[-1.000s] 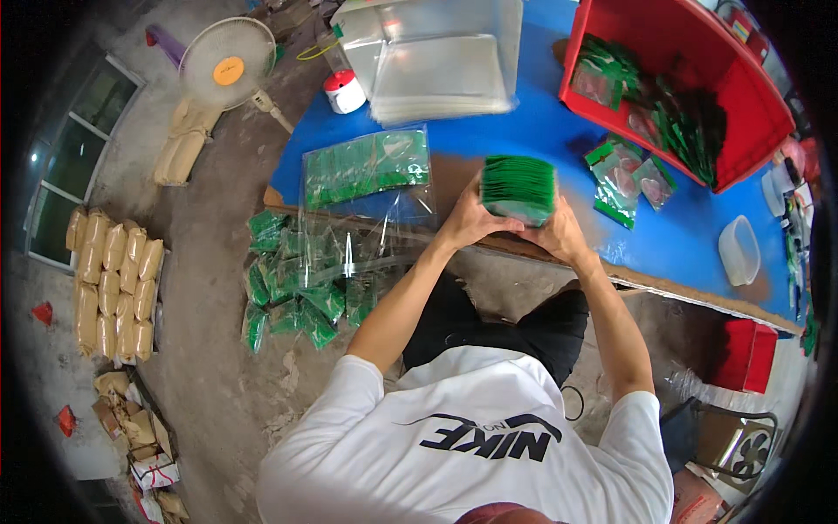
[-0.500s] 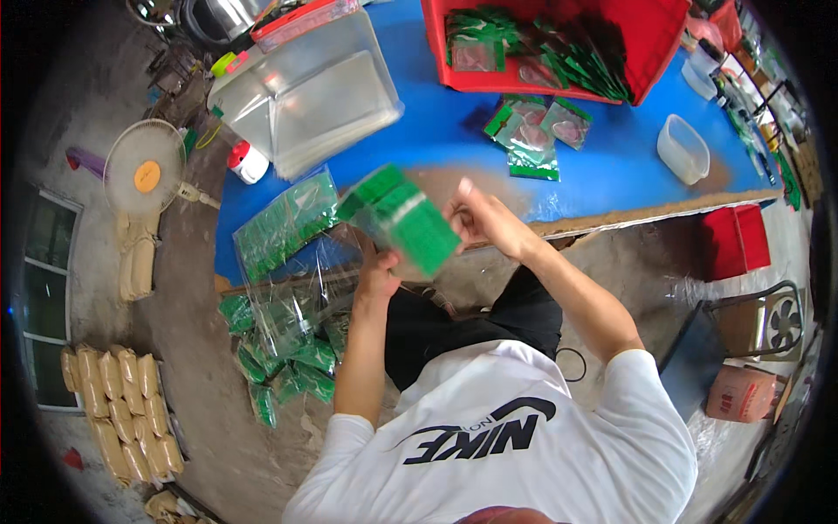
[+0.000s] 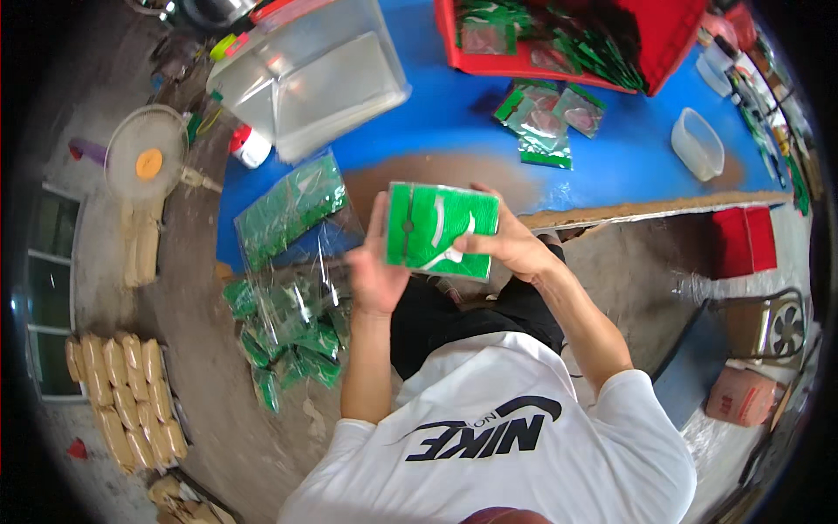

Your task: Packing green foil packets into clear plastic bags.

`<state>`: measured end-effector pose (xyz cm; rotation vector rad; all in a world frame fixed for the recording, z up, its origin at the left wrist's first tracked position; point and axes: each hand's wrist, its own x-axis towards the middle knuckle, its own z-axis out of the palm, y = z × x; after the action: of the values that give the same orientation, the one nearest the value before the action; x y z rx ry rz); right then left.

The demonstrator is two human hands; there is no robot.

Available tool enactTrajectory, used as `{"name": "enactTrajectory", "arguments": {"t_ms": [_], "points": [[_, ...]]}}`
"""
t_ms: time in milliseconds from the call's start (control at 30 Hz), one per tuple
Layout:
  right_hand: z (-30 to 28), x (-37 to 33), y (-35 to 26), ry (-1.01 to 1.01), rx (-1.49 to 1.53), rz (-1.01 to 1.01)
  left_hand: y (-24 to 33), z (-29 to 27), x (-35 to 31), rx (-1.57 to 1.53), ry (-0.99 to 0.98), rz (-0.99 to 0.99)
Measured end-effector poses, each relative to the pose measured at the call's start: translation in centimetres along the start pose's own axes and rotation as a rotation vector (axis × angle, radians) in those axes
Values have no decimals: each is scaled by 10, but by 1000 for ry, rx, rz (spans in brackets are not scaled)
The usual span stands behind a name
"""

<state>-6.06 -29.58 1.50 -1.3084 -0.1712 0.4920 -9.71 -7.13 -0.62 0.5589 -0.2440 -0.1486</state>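
My right hand (image 3: 513, 251) grips a stack of green packets (image 3: 439, 229) in clear plastic, thumb across the front and the other fingers mostly hidden behind. The stack faces up, held above my lap near the table's front edge. My left hand (image 3: 377, 271) is open, palm partly showing, close along the stack's left edge; I cannot tell whether it touches. To its left, a large clear bag of green packets (image 3: 292, 210) hangs over the table edge. Several loose packets (image 3: 543, 120) with clear windows lie on the blue table (image 3: 436, 131), in front of a red bin (image 3: 546, 65) holding more.
Clear plastic bags (image 3: 323, 96) lie in a pile at the table's back left, with a red-capped white bottle (image 3: 250, 146) beside it. A clear tub (image 3: 697, 144) stands at right. Green bags (image 3: 292, 354) are heaped below the left edge. A fan (image 3: 147, 164) stands left.
The green stack has turned to face up and moved slightly right. My right hand has taken hold of it, and my left hand has let go and opened.
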Motion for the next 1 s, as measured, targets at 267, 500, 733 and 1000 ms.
{"name": "enactTrajectory", "arguments": {"t_ms": [267,500,733,1000], "points": [[9,-8,-6,-46,-305,-168,-22,27,-16,328,416,91],[-5,24,-12,336,-428,-743,118,-26,-87,1969,453,392],[-36,56,21,460,-858,-724,110,-52,-101,2489,215,49],[-45,49,11,539,-815,-748,111,-74,-96,2425,329,515]]}}
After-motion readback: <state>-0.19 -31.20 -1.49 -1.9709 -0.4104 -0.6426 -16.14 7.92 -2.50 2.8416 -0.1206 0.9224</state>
